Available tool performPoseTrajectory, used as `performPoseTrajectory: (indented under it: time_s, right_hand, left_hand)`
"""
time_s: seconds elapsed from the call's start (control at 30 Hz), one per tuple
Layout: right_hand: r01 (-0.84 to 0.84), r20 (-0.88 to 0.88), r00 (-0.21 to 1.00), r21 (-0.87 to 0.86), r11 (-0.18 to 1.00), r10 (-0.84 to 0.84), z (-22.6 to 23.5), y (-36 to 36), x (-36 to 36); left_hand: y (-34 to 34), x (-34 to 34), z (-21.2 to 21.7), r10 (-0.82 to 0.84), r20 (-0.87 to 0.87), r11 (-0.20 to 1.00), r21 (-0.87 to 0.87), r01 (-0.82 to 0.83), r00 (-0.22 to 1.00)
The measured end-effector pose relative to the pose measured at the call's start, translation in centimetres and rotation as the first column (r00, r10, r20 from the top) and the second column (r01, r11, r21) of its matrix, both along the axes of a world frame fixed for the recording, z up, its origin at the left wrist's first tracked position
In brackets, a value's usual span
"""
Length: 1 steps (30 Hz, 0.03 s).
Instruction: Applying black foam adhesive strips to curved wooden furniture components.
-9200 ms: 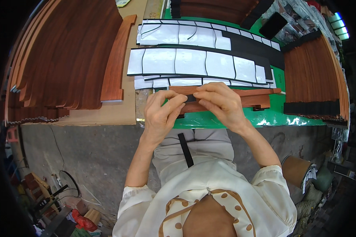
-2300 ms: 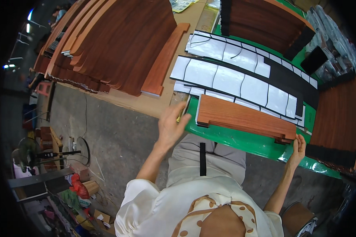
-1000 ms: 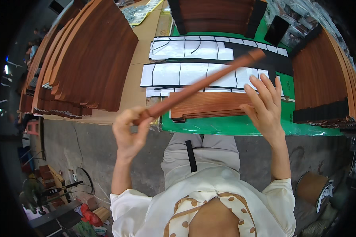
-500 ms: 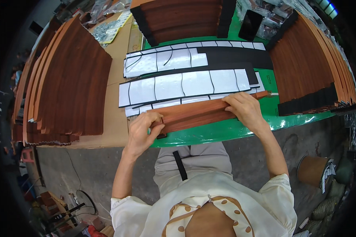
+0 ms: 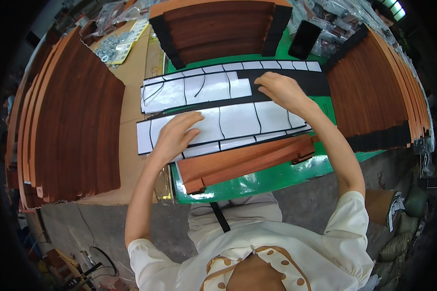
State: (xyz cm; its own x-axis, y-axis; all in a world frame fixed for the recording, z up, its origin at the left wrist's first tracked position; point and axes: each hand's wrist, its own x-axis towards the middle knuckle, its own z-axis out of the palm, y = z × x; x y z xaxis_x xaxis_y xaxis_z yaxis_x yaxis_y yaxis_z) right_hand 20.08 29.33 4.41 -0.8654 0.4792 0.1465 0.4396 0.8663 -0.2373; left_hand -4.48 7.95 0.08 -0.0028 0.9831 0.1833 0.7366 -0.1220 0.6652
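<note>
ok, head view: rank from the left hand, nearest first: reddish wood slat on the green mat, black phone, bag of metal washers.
1. Reddish wood slat: just below and right of the left hand, at the near edge.
2. Bag of metal washers: far left corner.
3. Black phone: far right, beyond the right hand.

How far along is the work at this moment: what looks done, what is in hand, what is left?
Done: a wooden slat lies flat on the green table near the front edge, neither hand on it.

In hand: the left hand presses on the near white-backed sheet, and the right hand reaches to the black strip behind it.

Left: no strip is on the slat yet, and a stack of slats sits to the left.
</note>
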Motion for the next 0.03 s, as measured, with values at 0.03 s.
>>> performPoseTrajectory:
  time_s: [0.03]
  right_hand:
    - [-0.036, 0.149, 0.988, 0.037, 0.999, 0.03, -1.08, 1.47, -1.45]
  left_hand:
    - [1.72, 0.13, -0.62, -0.083, -0.098, 0.996, 0.013, 0.085, 0.992]
